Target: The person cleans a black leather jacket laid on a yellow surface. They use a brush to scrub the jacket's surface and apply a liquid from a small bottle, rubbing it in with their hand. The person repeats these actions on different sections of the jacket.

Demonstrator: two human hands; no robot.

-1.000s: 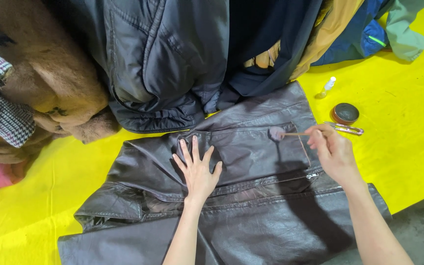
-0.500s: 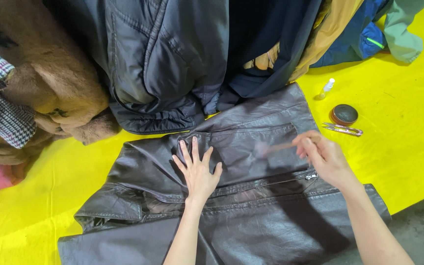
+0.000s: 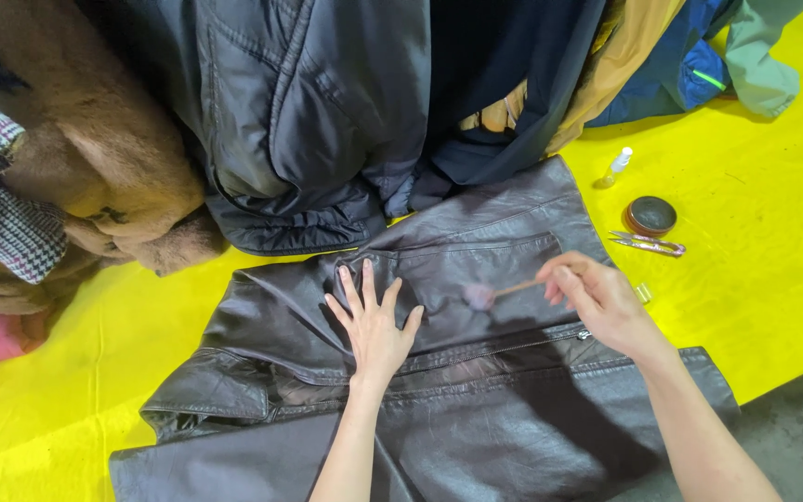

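Looking down on our two hands, we take the dark leather jacket (image 3: 476,372) as our landmark; it lies spread flat on a yellow sheet (image 3: 773,288) that covers the surface. Our left hand (image 3: 374,325) rests palm down on the jacket's middle, fingers (image 3: 346,290) spread wide and flat against the leather, gripping nothing. Our right hand (image 3: 601,299) hovers over the jacket's right half, its fingers closed in a pinch on the end of a thin wooden-handled brush (image 3: 504,290). The brush reaches leftward from the hand, and its pale, blurred tip sits on or just above the leather, between our two hands; we cannot tell whether it touches. Just below the right hand a zip (image 3: 513,349) runs across the jacket.

Off the jacket's right edge, on the yellow sheet, lie a small round dark tin (image 3: 651,216) and, just beside it, a small pair of scissors (image 3: 648,244). Above the jacket's upper right corner stands a small clear bottle with a white cap (image 3: 617,165).

Along the jacket's top edge a heap of other clothes is piled: a dark padded coat (image 3: 318,121) touching the leather, a brown furry coat (image 3: 113,158) to the upper left, a houndstooth garment (image 3: 2,223) further left, and tan, blue and pale green jackets (image 3: 690,65) to the upper right
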